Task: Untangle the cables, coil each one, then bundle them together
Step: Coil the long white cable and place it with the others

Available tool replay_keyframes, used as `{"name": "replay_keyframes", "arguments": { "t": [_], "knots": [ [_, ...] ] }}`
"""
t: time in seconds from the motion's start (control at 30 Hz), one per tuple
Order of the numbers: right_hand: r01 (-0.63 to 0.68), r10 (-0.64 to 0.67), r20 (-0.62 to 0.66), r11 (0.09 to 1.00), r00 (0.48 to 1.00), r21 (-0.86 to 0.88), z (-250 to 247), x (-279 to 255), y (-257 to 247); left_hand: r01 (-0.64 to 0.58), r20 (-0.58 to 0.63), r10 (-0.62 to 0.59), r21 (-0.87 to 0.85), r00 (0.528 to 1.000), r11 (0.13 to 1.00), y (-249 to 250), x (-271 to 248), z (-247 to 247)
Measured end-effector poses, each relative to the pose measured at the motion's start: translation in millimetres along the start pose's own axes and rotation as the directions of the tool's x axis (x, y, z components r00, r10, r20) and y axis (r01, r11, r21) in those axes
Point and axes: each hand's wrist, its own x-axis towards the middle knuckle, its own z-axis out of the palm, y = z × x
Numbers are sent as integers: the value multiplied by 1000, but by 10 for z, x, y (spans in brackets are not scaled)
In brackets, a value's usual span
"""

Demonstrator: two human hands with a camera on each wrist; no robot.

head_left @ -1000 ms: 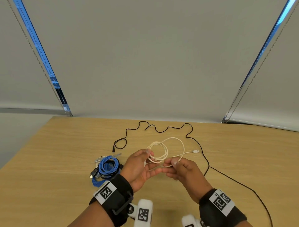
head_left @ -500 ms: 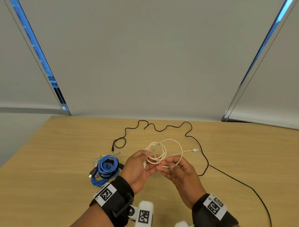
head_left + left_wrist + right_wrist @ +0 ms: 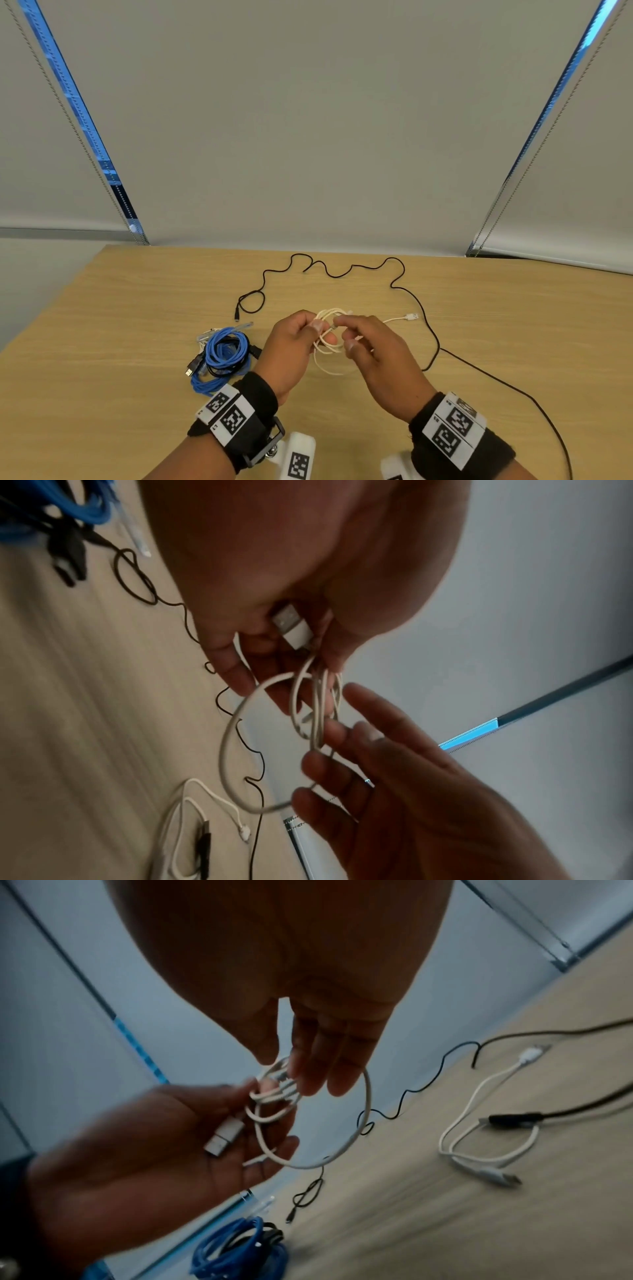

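Both hands hold a white cable point(image 3: 328, 346) in loops just above the wooden worktop point(image 3: 102, 342), near its middle. The left hand point(image 3: 291, 353) pinches the gathered loops between thumb and fingers, with the cable's flat plug point(image 3: 291, 626) lying against its palm. The right hand point(image 3: 380, 359) pinches a strand at the top of the coil, its other fingers loosely spread. The cable's free end point(image 3: 411, 317) trails to the right on the worktop. A blue cable point(image 3: 224, 356), already coiled with a dark cable, lies to the left. A long black cable point(image 3: 346, 274) snakes across the far side and down the right.
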Motion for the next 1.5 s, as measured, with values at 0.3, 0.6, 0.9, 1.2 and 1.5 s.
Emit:
{"name": "replay_keyframes", "arguments": {
  "t": [0.3,0.6,0.9,1.2,1.5],
  "knots": [
    [67,-79,-35,964,996,-258,84,75,18,-73,126,67,43,990,996,-56,-12,-48],
    [-197,238,-139,946,961,259,126,114,53,-193,174,130,423,976,885,18,112,-136],
    [-284,381,-101,818,919,499,-26,180,129,-50,219,1,220,976,974,-32,54,-150],
    [-323,479,-155,765,864,558,-162,249,239,138,375,-102,-71,922,988,39,-67,-140],
    [-436,544,-12,685,839,583,-122,159,291,210,417,-120,-177,901,962,69,-93,-130]
  ]
}}
